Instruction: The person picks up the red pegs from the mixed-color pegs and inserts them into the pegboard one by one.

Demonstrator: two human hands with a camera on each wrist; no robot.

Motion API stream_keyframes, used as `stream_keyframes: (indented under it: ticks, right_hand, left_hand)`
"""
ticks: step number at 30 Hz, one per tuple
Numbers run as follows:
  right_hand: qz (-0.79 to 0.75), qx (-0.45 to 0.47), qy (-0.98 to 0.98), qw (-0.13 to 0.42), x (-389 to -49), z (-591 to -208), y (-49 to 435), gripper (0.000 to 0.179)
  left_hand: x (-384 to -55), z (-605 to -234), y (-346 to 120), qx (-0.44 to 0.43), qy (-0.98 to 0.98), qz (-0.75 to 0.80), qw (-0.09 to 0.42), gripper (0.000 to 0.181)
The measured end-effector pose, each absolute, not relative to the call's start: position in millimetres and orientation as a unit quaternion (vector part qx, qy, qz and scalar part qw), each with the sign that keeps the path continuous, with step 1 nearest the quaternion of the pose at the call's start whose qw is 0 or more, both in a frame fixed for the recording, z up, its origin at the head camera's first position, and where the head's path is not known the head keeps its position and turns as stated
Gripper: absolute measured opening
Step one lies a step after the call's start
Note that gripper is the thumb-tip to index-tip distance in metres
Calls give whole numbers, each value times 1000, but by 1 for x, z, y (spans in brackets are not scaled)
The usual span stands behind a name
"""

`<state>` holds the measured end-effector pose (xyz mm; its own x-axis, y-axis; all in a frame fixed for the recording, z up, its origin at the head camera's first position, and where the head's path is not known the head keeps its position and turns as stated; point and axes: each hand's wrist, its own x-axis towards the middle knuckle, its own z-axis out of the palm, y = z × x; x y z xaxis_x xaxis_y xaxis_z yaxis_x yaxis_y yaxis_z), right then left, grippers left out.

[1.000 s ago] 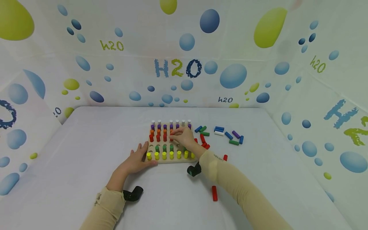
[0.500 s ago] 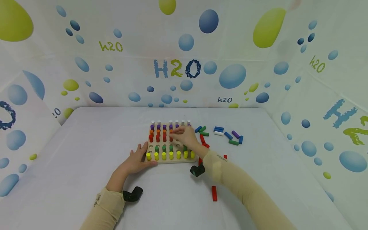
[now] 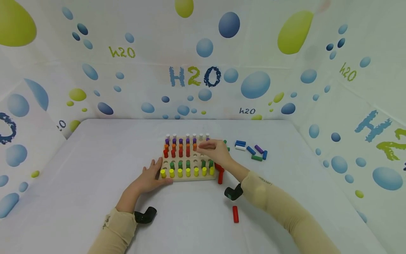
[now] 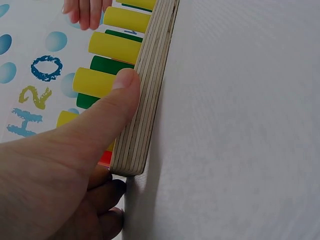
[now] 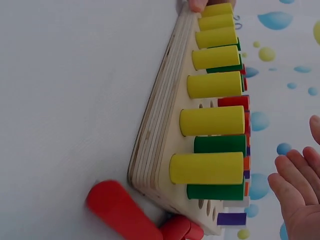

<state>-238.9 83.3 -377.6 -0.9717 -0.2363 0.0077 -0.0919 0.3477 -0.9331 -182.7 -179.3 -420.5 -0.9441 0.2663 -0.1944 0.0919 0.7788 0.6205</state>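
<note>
A wooden pegboard [image 3: 190, 180] holds rows of white, purple, orange, red, green and yellow pegs. My left hand [image 3: 151, 179] grips its front left corner, thumb along the front edge and the other fingers at the left side. In the left wrist view the thumb lies on the plywood edge beside a yellow peg [image 4: 95, 82]. My right hand [image 3: 217, 152] hovers over the board's right half, fingertips beside an orange peg [image 3: 195, 146]. The right wrist view shows its fingers extended, thumb apart, nothing between them. The red row ends at a red peg [image 3: 188, 151], with bare holes to its right.
Loose red pegs [image 3: 220, 177] lie by the board's front right corner, and a lone red peg [image 3: 235, 214] lies nearer me. Farther right are loose blue pegs [image 3: 251, 150], a white peg [image 3: 240, 148], a purple peg [image 3: 259, 149] and a green peg [image 3: 257, 158]. A patterned backdrop [image 3: 139, 88] stands behind.
My right hand has let go of the red peg in the red row and shifted right, uncovering an orange peg and bare holes. My left hand stays at the board's corner.
</note>
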Motion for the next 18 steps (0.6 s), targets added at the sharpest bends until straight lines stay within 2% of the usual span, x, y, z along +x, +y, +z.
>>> stream_keyframes:
  ticks: [18]
  right_hand:
    - [-577,-127,804,68,-208,-368,118,26]
  left_hand:
    - [-183,-422,-179,99,934,315,137,104]
